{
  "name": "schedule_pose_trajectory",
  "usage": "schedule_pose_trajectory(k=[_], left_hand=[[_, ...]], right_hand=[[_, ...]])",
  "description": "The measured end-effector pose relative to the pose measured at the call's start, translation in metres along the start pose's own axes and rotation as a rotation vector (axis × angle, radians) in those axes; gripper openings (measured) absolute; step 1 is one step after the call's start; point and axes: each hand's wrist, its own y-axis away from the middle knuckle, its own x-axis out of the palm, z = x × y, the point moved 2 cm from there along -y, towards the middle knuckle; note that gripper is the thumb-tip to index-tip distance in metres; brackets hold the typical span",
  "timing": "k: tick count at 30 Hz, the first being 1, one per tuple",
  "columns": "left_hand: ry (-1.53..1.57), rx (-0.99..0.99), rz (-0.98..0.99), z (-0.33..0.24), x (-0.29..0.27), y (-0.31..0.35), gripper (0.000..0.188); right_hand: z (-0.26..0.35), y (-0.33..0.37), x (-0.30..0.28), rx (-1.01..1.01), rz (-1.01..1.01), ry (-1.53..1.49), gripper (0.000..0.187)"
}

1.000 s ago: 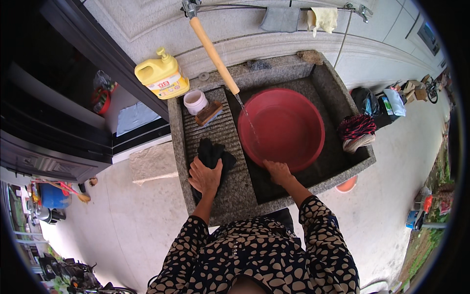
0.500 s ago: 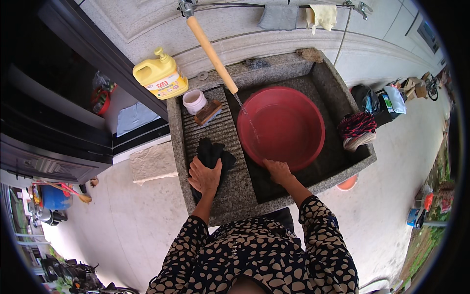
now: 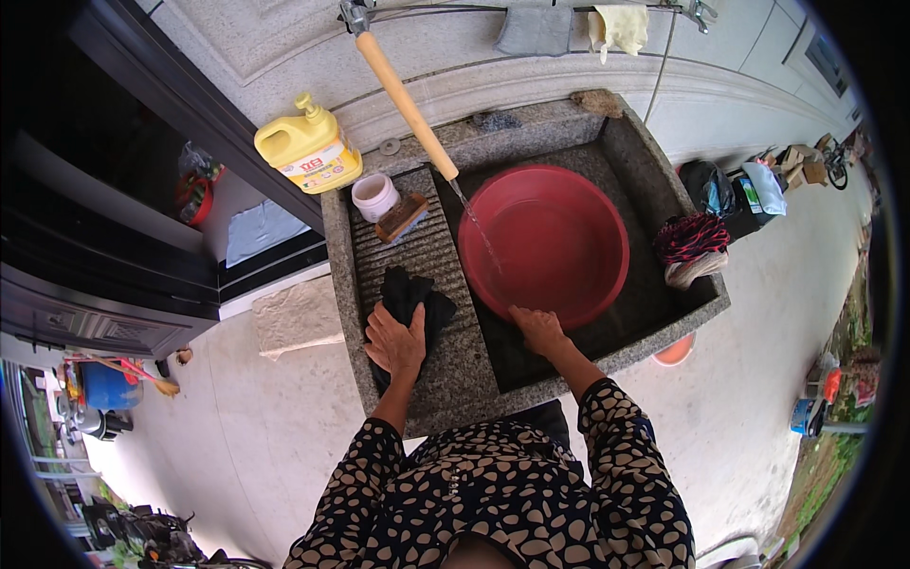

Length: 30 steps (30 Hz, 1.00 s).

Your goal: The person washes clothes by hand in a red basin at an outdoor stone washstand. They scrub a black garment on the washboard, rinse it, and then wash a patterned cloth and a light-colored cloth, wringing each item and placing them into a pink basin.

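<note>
On the ribbed washboard side (image 3: 417, 251) of the stone sink, my left hand (image 3: 396, 341) presses down on a bunched wet-looking black cloth (image 3: 413, 296), its fingers over the cloth's left side. My right hand (image 3: 540, 332) grips the near rim of a red plastic basin (image 3: 621, 251), which sits in the deep part of the sink. Water runs from a tan hose (image 3: 408, 106) into the basin, where shallow water lies. A wooden scrubbing brush (image 3: 402, 218) lies beside a pale pink tub (image 3: 376, 197) beyond the cloth.
A yellow pump jug (image 3: 313, 152) stands at the sink's far left corner. Red-black and beige mesh cloths (image 3: 692, 247) hang over the right wall of the sink. Rags (image 3: 536, 31) hang on a rail behind. An orange-red bucket (image 3: 675, 351) shows under the right edge.
Both hands keep their places on the cloth and the basin rim. Water still runs; the view has shifted very slightly.
</note>
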Motion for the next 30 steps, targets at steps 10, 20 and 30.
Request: schedule_pose_trajectory(k=[10,20,30], left_hand=[[-0.005,0.013,-0.04,0.0021,0.0039,-0.0001,0.077],[-0.02,-0.027,-0.048,-0.0029,0.0013,0.0,0.076],[-0.024,-0.031,-0.051,-0.0009,0.0007,-0.0014,0.077]], right_hand=[[0.0006,0.001,0.003,0.005,-0.018,0.03,0.035],[-0.0005,0.0021,0.0074,0.013,-0.018,0.041,0.044],[0.0049,0.0036,0.0037,0.027,-0.003,0.067,0.047]])
